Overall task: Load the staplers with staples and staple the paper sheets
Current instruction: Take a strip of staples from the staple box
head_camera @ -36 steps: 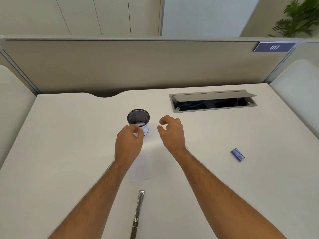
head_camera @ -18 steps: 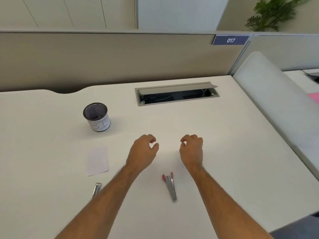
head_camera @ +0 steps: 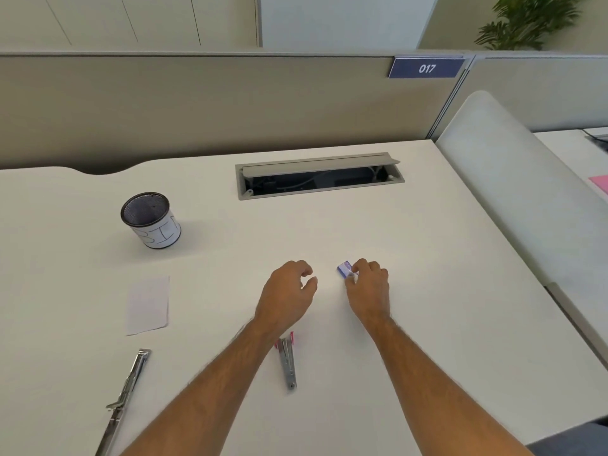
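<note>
My right hand [head_camera: 367, 286] pinches a small blue staple box [head_camera: 343, 269] just above the white desk [head_camera: 427, 291]. To its left my left hand [head_camera: 289, 291] hovers with loosely curled fingers and holds nothing. Under my left forearm lies a small metal stapler with a red tip [head_camera: 287, 360]. A longer metal stapler [head_camera: 126, 394], opened out flat, lies at the near left. A small white paper sheet [head_camera: 148, 306] lies left of my hands.
A mesh cup labelled BIN [head_camera: 150, 220] stands at the left rear. An open cable hatch [head_camera: 319, 176] is set into the desk near the beige partition. A white divider [head_camera: 513, 192] bounds the desk on the right.
The view swung right, away from the cup. My hands left the cup area and moved right; my right hand has taken hold of the blue staple box.
</note>
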### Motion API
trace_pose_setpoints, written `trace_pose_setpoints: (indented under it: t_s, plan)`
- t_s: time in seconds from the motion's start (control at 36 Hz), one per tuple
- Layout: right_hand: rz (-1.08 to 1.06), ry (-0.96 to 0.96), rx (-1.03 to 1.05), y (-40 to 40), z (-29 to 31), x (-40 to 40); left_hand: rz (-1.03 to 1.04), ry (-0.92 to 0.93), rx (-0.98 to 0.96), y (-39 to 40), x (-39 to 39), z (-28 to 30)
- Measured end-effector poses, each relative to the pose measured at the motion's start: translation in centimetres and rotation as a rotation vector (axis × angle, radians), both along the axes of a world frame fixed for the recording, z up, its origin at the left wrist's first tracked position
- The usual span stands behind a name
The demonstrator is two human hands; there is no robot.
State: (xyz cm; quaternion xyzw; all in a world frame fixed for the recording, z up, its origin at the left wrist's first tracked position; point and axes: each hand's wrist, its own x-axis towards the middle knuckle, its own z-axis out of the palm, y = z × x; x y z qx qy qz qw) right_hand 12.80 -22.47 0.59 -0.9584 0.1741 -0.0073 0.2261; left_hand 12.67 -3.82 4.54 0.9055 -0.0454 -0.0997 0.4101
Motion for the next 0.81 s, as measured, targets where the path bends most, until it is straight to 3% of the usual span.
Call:
trace_pose_setpoints:
  t_s: [0.39,0.81]
  plan:
    - [0.020,-0.103,0.144,-0.7,0.5,-0.1,0.075,0.026,-0.046,-2.5,0.4,-0.9]
    - [0.037,-0.294,0.392,2.7,4.0,-3.4,0.262,0.161,-0.402,-4.2,0.0,0.9]
